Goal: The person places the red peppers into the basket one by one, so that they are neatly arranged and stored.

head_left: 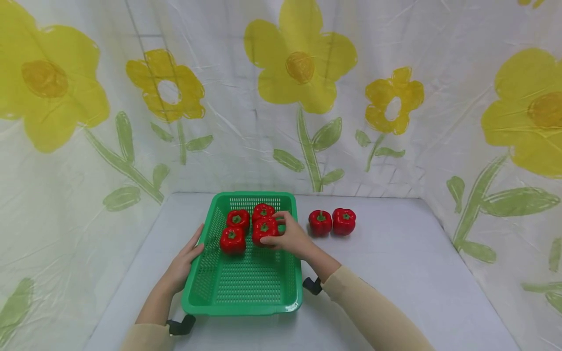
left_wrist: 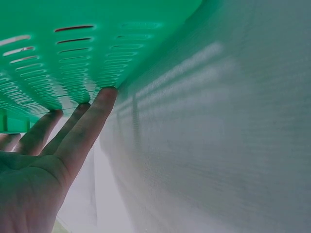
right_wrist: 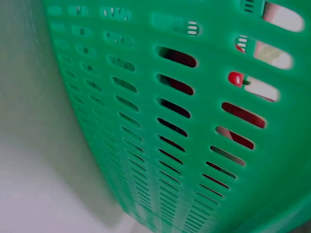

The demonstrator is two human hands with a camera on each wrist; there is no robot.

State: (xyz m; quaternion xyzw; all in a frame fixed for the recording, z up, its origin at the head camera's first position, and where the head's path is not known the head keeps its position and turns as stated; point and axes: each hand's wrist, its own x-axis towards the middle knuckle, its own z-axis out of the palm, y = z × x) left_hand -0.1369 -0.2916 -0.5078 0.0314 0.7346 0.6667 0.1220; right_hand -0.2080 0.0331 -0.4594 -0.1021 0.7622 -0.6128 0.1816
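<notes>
A green slotted plastic basket (head_left: 248, 287) stands on the table with several red bell peppers in its far half. My right hand (head_left: 291, 236) reaches over the basket's right rim and holds one bell pepper (head_left: 265, 232) between thumb and fingers. Close around it inside the basket are other bell peppers (head_left: 232, 241). Along the left outer side rests my left hand (head_left: 181, 265); in the left wrist view its straight fingers (left_wrist: 90, 128) touch the slotted wall (left_wrist: 77, 58). The basket wall (right_wrist: 146, 136) hides the right hand in the right wrist view.
Two more bell peppers, one (head_left: 320, 223) beside another (head_left: 344, 222), sit on the white tabletop (head_left: 395, 273) right of the basket. Behind the table hangs a white curtain (head_left: 228, 165) with yellow flowers. Black wrist-camera parts (head_left: 312, 286) show near the sleeves.
</notes>
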